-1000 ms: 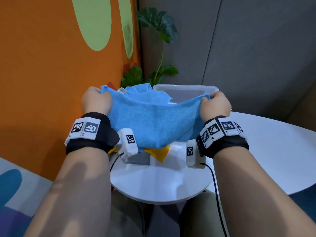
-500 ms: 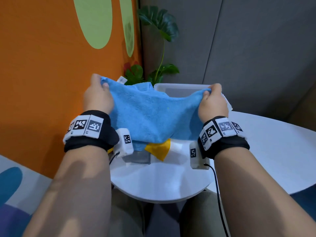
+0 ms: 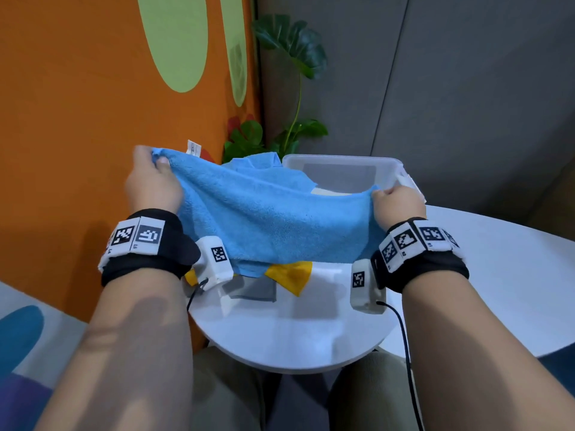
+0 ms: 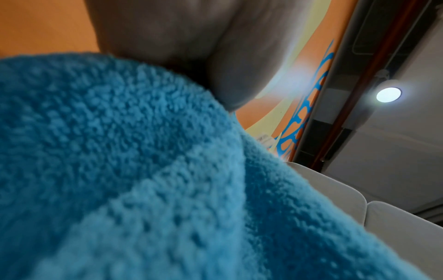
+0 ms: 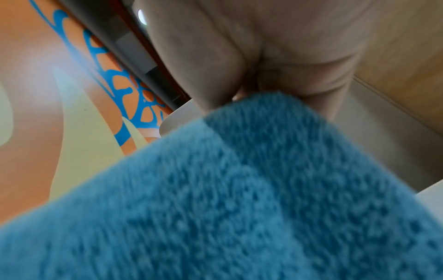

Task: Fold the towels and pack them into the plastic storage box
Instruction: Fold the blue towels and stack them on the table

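Note:
A blue towel (image 3: 273, 219) hangs stretched in the air between my two hands above the round white table (image 3: 289, 337). My left hand (image 3: 152, 181) pinches its left corner, where a white label (image 3: 193, 148) sticks up. My right hand (image 3: 396, 203) grips the right corner. Blue terry cloth fills both wrist views (image 4: 143, 180) (image 5: 239, 199), with fingers (image 4: 191, 47) (image 5: 275, 56) curled on it. The clear plastic storage box (image 3: 342, 163) stands behind the towel, partly hidden. A yellow towel (image 3: 291, 275) and a grey towel (image 3: 255, 290) lie on the table underneath.
An orange wall (image 3: 77, 119) with green shapes runs close along the left. A leafy plant (image 3: 295, 73) stands in the corner behind the box. A second, larger white table (image 3: 497, 275) lies to the right. Cables run from the wrist cameras.
Both hands have spread apart and the left one has risen, pulling the blue towel wider and tauter. The white label now shows at the left corner.

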### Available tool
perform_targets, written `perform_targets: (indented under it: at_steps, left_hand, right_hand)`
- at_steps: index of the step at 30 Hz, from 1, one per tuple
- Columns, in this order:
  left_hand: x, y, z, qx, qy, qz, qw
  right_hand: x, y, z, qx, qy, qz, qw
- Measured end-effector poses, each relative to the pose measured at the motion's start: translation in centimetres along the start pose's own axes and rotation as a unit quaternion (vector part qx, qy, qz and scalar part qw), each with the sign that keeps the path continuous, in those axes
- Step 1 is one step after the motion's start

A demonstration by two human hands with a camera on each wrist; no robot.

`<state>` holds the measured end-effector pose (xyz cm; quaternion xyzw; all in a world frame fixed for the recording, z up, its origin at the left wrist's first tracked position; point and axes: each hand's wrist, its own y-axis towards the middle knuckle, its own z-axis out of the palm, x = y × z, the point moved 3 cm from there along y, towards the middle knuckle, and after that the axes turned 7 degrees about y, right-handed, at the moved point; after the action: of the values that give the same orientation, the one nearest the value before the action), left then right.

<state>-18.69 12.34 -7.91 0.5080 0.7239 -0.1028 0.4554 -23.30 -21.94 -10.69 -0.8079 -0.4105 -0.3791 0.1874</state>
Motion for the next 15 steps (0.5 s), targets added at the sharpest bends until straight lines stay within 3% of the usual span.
perform_targets:
  at_steps: [4, 10, 15]
  left_hand:
    - [0.3, -0.1, 0.4, 0.022, 0.019, -0.014, 0.999]
    - [0.8, 0.0, 0.9, 0.098, 0.143, -0.015, 0.985]
    - [-1.0, -1.1, 2.1, 0.117, 0.142, 0.005, 0.983]
  right_hand:
    - [-0.3, 0.0, 0.1, 0.016, 0.017, 0.02, 1.0]
    - [-0.2, -0.6, -0.8, -0.037, 0.025, 0.001, 0.999]
    - [1.9, -1.9, 0.0, 0.012, 0.062, -0.014, 0.998]
